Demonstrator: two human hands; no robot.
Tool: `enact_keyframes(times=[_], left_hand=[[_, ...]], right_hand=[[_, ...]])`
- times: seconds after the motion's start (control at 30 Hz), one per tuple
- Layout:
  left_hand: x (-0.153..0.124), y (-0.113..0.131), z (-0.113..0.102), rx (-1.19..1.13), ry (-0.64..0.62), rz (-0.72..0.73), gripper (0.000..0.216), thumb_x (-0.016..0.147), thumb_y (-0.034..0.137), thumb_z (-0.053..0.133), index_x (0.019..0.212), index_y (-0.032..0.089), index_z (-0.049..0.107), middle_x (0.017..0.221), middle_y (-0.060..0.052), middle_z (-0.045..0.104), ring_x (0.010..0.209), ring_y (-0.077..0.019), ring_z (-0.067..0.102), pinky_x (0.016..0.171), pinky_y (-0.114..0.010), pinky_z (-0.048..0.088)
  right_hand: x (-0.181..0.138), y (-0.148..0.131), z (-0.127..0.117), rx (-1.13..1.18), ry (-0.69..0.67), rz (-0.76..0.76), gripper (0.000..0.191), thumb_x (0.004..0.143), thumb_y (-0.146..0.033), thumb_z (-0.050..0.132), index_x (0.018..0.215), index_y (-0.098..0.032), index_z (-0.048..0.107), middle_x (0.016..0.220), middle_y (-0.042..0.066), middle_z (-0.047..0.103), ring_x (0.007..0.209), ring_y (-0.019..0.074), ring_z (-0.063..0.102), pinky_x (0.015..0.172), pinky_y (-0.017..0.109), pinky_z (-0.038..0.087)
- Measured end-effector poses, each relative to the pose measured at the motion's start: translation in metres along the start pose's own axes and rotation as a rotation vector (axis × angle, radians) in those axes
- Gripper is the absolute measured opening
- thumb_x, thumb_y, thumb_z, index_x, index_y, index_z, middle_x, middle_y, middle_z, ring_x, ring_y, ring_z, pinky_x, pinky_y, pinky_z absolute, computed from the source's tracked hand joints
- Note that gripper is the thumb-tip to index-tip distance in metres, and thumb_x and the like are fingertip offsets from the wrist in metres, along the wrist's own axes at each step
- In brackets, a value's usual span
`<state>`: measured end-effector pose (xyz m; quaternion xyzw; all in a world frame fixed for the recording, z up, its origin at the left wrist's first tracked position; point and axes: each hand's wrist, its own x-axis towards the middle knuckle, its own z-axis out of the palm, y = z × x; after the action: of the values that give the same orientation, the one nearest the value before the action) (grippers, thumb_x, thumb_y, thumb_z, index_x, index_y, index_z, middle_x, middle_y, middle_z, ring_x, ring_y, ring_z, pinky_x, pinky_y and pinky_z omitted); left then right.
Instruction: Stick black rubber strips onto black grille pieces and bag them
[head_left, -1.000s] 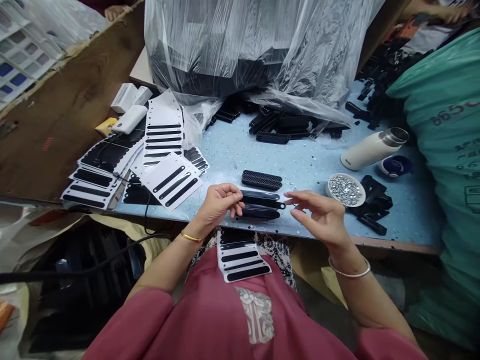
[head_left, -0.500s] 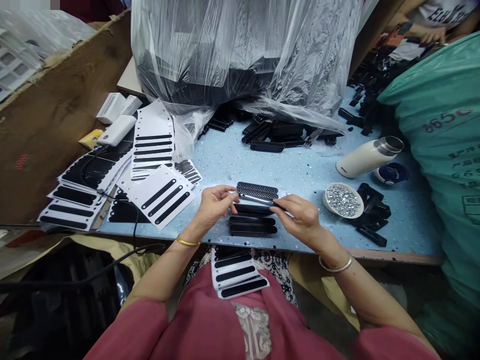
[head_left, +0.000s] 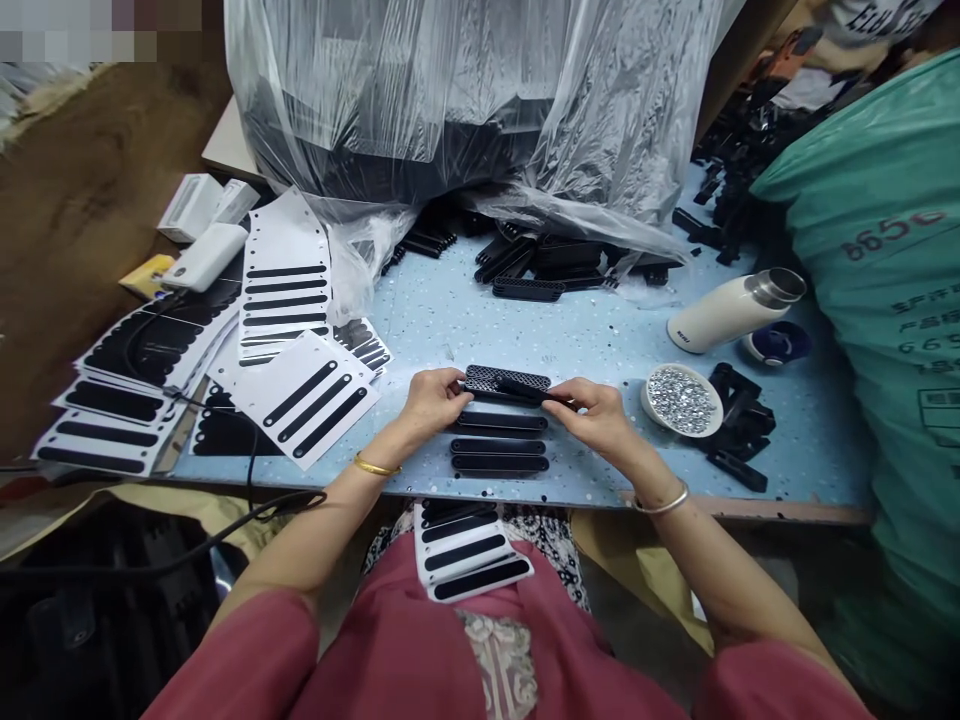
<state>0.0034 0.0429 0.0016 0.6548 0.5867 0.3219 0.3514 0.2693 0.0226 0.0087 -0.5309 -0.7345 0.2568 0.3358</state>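
Observation:
My left hand [head_left: 433, 395] and my right hand [head_left: 596, 412] pinch the two ends of a long black strip [head_left: 525, 390], laid over a black perforated grille piece [head_left: 504, 379] on the blue table [head_left: 465, 310]. Just in front of it, three more black oblong pieces [head_left: 499, 445] lie in a row near the table's front edge. A white backing sheet with black oblong stickers [head_left: 469, 550] rests on my lap.
White sticker sheets [head_left: 300, 300] pile at the left with a black cable [head_left: 247, 460] across them. A bowl of small shiny bits [head_left: 681, 400], a white bottle [head_left: 731, 310], loose black parts [head_left: 742, 435], a big plastic bag [head_left: 465, 110] and a green sack [head_left: 877, 300] surround the work spot.
My hands came together over the grille piece and took the black strip by its ends, then lowered it onto the grille. The view shifted slightly.

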Motion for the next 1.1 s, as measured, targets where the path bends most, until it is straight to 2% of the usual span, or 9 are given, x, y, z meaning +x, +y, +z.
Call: enact_keyframes(times=[0.2,0.43,0.67,0.93,1.1], left_hand=[[-0.010,0.001,-0.004,0.018,-0.036,0.010,0.014,0.069,0.017,0.067,0.081,0.015,0.074,0.057,0.001,0.064,0.052,-0.0112,0.055,0.053,-0.022,0.042],[-0.017,-0.005,-0.003,-0.034,-0.029,0.001,0.025,0.070,0.016,0.068,0.094,0.017,0.075,0.067,-0.001,0.069,0.055,-0.0110,0.057,0.054,-0.021,0.045],[-0.017,-0.006,-0.005,-0.113,-0.045,0.012,0.021,0.072,0.018,0.067,0.092,0.016,0.076,0.070,-0.004,0.070,0.060,-0.0125,0.059,0.054,-0.022,0.046],[-0.016,-0.008,-0.005,-0.161,-0.064,-0.018,0.022,0.071,0.016,0.067,0.091,0.014,0.075,0.059,0.000,0.064,0.054,-0.0101,0.055,0.051,-0.020,0.043],[-0.016,-0.010,-0.005,-0.172,-0.061,-0.020,0.019,0.072,0.019,0.066,0.089,0.016,0.075,0.062,-0.001,0.065,0.056,-0.0106,0.056,0.051,-0.020,0.043]], right_hand=[[0.001,-0.003,0.003,-0.075,-0.039,-0.122,0.017,0.082,-0.033,0.063,0.083,-0.019,0.072,0.079,0.008,0.071,0.070,0.0190,0.066,0.063,0.031,0.053],[0.004,-0.004,0.007,-0.157,-0.034,-0.272,0.016,0.084,-0.031,0.063,0.085,-0.017,0.073,0.079,0.009,0.071,0.069,0.0194,0.067,0.062,0.031,0.054],[0.013,-0.011,0.013,-0.173,-0.063,-0.284,0.016,0.085,-0.029,0.063,0.088,-0.018,0.073,0.087,0.009,0.072,0.075,0.0207,0.069,0.067,0.033,0.057],[0.019,-0.014,0.016,-0.176,-0.066,-0.335,0.016,0.084,-0.028,0.063,0.085,-0.015,0.073,0.083,0.010,0.073,0.073,0.0224,0.069,0.066,0.034,0.057],[0.019,-0.013,0.017,-0.185,-0.079,-0.334,0.016,0.085,-0.028,0.061,0.086,-0.017,0.073,0.083,0.009,0.073,0.073,0.0222,0.070,0.066,0.035,0.057]])
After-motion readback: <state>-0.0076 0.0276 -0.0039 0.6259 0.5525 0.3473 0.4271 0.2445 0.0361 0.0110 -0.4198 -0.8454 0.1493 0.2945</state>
